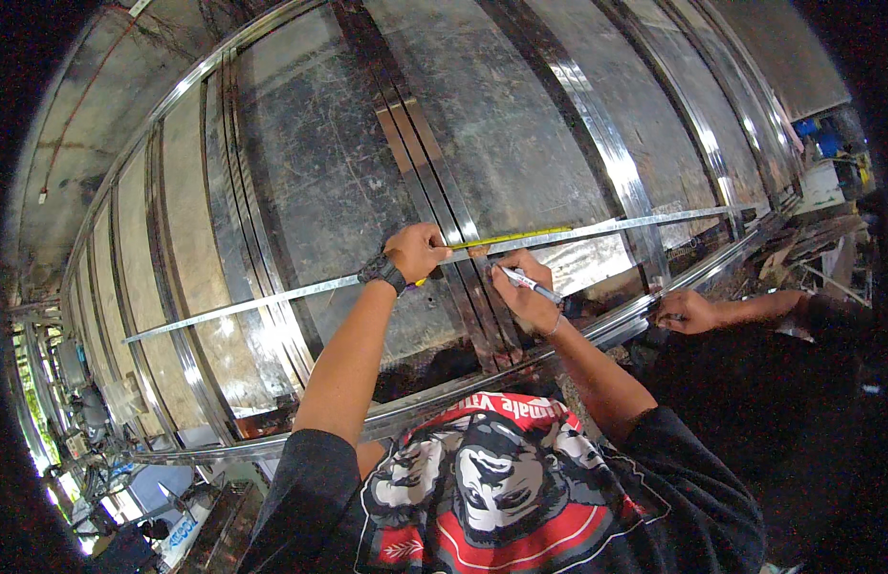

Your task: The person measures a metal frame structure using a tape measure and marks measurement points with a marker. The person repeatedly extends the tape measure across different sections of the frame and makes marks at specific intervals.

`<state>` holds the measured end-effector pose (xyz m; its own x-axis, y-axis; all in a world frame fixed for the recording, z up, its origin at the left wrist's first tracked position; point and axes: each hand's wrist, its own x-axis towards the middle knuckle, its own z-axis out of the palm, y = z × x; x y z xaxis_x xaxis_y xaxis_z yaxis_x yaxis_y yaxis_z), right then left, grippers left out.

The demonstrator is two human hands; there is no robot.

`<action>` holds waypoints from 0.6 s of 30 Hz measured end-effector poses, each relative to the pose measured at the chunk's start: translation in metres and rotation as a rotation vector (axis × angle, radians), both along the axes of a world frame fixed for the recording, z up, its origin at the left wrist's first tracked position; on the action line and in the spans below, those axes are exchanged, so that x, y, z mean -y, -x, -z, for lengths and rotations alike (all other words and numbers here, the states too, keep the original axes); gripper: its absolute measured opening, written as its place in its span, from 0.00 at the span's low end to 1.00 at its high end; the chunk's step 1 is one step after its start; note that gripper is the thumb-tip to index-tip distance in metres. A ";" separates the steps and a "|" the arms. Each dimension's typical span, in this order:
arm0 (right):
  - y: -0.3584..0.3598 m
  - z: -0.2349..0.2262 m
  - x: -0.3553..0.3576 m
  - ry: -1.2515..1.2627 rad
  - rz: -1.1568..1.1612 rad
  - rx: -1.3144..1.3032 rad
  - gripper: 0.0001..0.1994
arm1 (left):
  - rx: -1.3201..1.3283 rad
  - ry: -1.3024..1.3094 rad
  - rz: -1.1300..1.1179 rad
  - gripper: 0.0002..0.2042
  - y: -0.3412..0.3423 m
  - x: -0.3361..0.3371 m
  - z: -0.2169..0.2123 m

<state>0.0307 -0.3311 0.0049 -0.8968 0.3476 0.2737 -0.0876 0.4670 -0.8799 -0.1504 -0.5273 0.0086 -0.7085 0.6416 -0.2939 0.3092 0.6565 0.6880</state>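
Observation:
My left hand (417,251), with a dark watch on its wrist, is closed at the near end of a yellow measuring tape (511,237). The blade stretches rightward along a long thin metal strip (319,286) that crosses the frame. A yellow bit shows below the hand; the tape's case is mostly hidden. In my right hand (528,298) is a white and grey marker pen (532,283), its tip toward the upper left. This hand sits just below the strip, beside the paired dark metal bars (432,182) in the middle.
Beneath everything lies a big metal frame with several shiny crossbars (611,158) over scuffed grey panels (319,124). Its near rail (405,417) runs in front of me. At the right, another person's hand (686,312) rests by that rail. Clutter (836,263) lies beyond the right end.

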 end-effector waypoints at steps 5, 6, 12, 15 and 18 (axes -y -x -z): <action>0.002 0.006 0.007 -0.014 -0.016 -0.007 0.09 | -0.025 -0.004 0.016 0.12 -0.001 -0.001 -0.006; 0.005 0.006 0.008 -0.004 -0.011 -0.003 0.08 | -0.019 -0.009 0.012 0.12 -0.001 -0.001 -0.006; 0.023 0.002 0.011 -0.029 -0.006 -0.034 0.08 | -0.010 -0.020 0.017 0.13 0.001 0.000 -0.006; 0.030 0.003 0.015 0.048 -0.030 -0.073 0.07 | 0.006 -0.013 0.010 0.13 0.000 -0.001 -0.008; 0.032 0.004 0.016 0.050 -0.065 -0.036 0.07 | 0.005 0.000 0.004 0.14 -0.001 -0.003 -0.011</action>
